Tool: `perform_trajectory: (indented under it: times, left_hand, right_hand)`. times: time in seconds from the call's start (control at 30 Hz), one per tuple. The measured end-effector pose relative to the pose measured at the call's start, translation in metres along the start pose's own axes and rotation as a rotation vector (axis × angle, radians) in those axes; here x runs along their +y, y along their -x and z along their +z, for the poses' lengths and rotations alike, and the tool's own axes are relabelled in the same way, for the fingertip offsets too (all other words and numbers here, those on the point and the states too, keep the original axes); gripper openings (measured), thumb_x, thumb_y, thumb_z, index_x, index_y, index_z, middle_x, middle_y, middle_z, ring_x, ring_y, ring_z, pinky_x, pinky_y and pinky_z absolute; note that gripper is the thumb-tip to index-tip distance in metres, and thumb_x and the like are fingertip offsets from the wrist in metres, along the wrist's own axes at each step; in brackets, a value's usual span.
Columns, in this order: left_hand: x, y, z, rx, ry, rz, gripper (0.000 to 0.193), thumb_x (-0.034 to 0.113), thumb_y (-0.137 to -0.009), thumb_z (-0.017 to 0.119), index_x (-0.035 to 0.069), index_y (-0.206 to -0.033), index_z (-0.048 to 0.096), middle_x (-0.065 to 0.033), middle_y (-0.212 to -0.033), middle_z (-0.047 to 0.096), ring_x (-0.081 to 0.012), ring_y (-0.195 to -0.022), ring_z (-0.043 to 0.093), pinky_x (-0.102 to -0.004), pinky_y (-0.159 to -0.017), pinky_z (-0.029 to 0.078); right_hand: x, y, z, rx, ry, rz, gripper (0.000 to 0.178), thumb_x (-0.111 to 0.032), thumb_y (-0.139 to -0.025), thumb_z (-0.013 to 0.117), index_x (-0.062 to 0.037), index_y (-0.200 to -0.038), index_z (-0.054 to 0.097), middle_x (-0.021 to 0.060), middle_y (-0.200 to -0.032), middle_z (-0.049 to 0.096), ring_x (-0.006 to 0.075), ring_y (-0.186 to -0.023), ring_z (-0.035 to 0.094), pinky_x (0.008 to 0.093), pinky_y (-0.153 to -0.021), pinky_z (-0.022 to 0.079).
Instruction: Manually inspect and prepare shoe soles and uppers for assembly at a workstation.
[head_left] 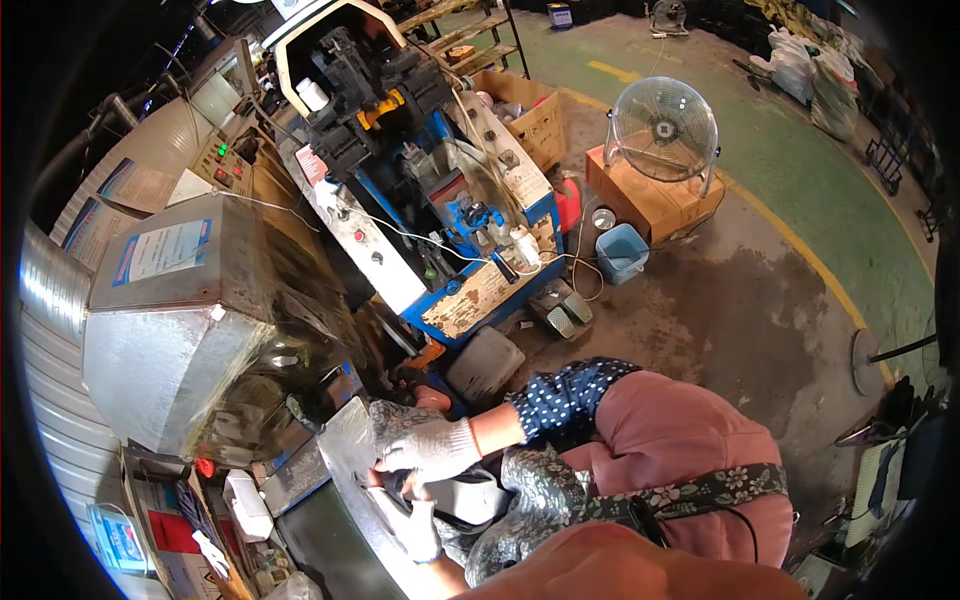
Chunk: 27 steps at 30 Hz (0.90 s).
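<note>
My right hand (437, 452), in a white knit glove under a dark polka-dot sleeve, reaches across to the left with its fingers bent. Below it is my left hand (417, 532), in a similar glove with bare fingertips showing. Between them, close to my patterned apron (535, 490), is a black-edged piece with a pale grey surface (475, 497). Both hands close on its left end. Its kind is unclear, as the gloves cover part of it. A pale metal worktop edge (345, 450) lies just left of the hands.
A blue-and-white machine (480, 295) with clamps, cables and buttons stands ahead. A metal hood (165, 315) is at left. Beyond the machine's right side are a blue bucket (621, 252) and a fan (663, 130) on a cardboard box (640, 200). A foot pedal (562, 316) sits on the floor.
</note>
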<state>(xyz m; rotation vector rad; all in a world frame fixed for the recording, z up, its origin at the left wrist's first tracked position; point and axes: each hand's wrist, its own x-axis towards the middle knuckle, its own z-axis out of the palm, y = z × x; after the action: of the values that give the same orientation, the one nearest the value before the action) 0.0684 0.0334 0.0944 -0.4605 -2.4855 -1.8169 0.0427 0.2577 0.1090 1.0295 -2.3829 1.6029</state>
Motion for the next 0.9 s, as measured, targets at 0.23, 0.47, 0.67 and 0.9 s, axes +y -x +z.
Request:
perform_trajectory:
  times: [0.23, 0.47, 0.67, 0.9]
  left_hand:
    - [0.011, -0.045, 0.002, -0.208, 0.474, -0.245, 0.1, 0.059, -0.089, 0.068, 0.0, -0.158, 0.028, -0.0215, -0.154, 0.043, -0.034, -0.141, 0.044, -0.0455, -0.116, 0.037]
    - [-0.018, -0.06, -0.003, -0.082, 0.585, -0.517, 0.076, 0.062, -0.105, 0.044, 0.0, -0.147, 0.046, -0.0175, -0.143, 0.054, -0.0295, -0.129, 0.054, -0.0415, -0.106, 0.047]
    - [-0.039, -0.047, -0.009, -0.08, 0.821, -0.422, 0.052, 0.049, -0.106, 0.049, 0.006, -0.132, 0.058, -0.0099, -0.125, 0.062, -0.0221, -0.113, 0.059, -0.0355, -0.095, 0.049]
    - [-0.054, -0.038, -0.002, 0.2, 0.723, -0.395, 0.045, 0.04, -0.106, 0.049, 0.006, -0.136, 0.052, -0.0102, -0.125, 0.056, -0.0226, -0.112, 0.056, -0.0365, -0.097, 0.046]
  right_hand:
    - [0.0, -0.008, -0.006, -0.018, 0.347, -0.092, 0.057, -0.038, -0.094, 0.07, -0.0083, -0.141, 0.058, 0.0129, -0.112, 0.07, 0.0328, -0.101, 0.069, 0.0432, -0.086, 0.054]
    - [-0.019, -0.005, -0.016, 0.035, 0.168, -0.123, 0.059, -0.039, -0.09, 0.076, -0.0073, -0.139, 0.064, 0.0192, -0.113, 0.073, 0.0351, -0.099, 0.07, 0.0442, -0.086, 0.054]
    - [-0.029, -0.014, -0.012, -0.033, 0.102, -0.02, 0.053, -0.037, -0.092, 0.075, -0.0077, -0.135, 0.067, 0.02, -0.107, 0.074, 0.0352, -0.095, 0.071, 0.0446, -0.086, 0.053]
    - [-0.026, -0.033, -0.021, -0.244, 0.001, 0.048, 0.051, -0.037, -0.091, 0.074, -0.006, -0.131, 0.069, 0.0187, -0.117, 0.073, 0.0352, -0.105, 0.069, 0.0424, -0.091, 0.052]
